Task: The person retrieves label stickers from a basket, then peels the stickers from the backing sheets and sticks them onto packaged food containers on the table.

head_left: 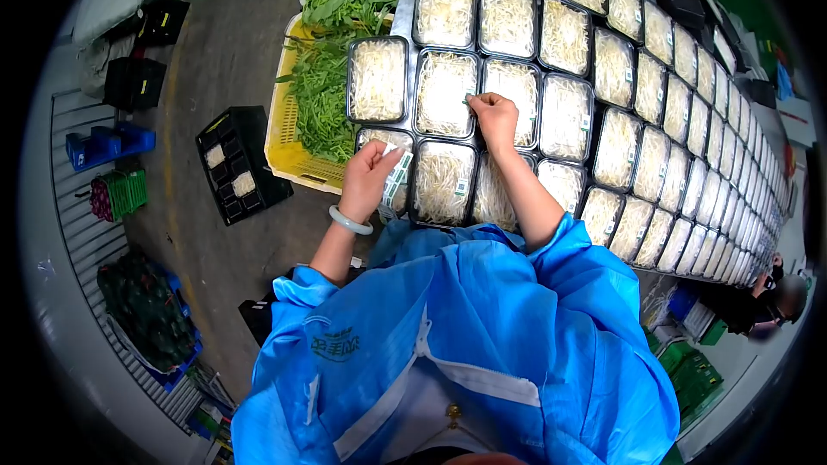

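Rows of black trays packed with bean sprouts cover the table in front of me, many with a small label near one edge. My left hand (366, 176), a pale bangle on its wrist, pinches a strip of white-and-green labels (397, 179) above a near-left tray. With thumb and finger pressed together, my right hand (496, 120) holds a small label (470, 98) at the right edge of a sprout tray (444, 95). Whether that label touches the tray's top I cannot tell. Beneath my right forearm, another tray (491, 194) is partly hidden.
A yellow crate (289, 133) of leafy greens (323, 99) stands left of the table. On the floor farther left lies a black crate (243, 164) holding two small sprout portions. Another person (758, 306) is at the far right, beside the table's end.
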`<state>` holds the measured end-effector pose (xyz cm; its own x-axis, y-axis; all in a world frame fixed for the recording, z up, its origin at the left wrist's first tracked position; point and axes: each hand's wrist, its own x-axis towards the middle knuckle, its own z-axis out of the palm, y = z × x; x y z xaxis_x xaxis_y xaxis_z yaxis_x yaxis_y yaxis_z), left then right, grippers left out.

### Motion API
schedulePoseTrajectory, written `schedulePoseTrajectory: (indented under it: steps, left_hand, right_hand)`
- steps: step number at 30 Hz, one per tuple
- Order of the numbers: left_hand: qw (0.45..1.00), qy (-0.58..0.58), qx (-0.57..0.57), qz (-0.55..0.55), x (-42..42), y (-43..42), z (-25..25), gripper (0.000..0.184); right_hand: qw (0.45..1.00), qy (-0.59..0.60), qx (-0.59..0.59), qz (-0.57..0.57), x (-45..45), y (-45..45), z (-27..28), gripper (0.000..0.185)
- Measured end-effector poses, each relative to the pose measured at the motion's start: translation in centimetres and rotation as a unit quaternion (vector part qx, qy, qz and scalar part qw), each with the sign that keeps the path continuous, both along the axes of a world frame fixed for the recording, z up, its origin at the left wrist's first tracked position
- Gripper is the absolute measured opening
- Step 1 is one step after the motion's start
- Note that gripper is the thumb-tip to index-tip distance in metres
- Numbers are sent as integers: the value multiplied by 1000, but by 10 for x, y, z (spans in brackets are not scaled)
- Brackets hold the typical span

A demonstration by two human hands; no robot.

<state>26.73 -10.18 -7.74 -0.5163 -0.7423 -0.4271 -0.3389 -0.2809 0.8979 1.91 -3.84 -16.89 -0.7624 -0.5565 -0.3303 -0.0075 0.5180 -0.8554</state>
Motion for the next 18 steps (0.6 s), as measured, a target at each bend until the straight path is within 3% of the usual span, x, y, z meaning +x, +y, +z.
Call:
schedulePoseTrajectory:
  steps: [4, 7, 10, 11, 12, 14, 18]
  left_hand:
    - [996, 46, 18, 72, -10, -1, 14, 12]
    - [999, 15, -3, 32, 0, -7, 2, 13]
    - [999, 9, -26, 20, -5, -11, 4, 16]
    - [999, 17, -22, 18, -5, -10, 2, 16]
    - [999, 26, -18, 14, -5, -9, -1, 17]
    - [999, 43, -11, 13, -6, -10, -8, 18]
    - [998, 57, -6, 5, 4, -14, -10, 21]
  right_hand:
    - [984, 143, 85, 69, 0, -7, 7, 26]
    - [939, 271, 152, 150, -6, -11, 23, 33]
    - [971, 88, 55, 213, -3, -13, 58, 37]
    - [964, 17, -51, 259, 12, -11, 71, 35]
    - [942, -46, -84, 321, 29, -9, 93, 28]
    - [898, -24, -112, 426, 45, -5, 109, 25]
    - [887, -70, -107, 443, 53, -5, 121, 22]
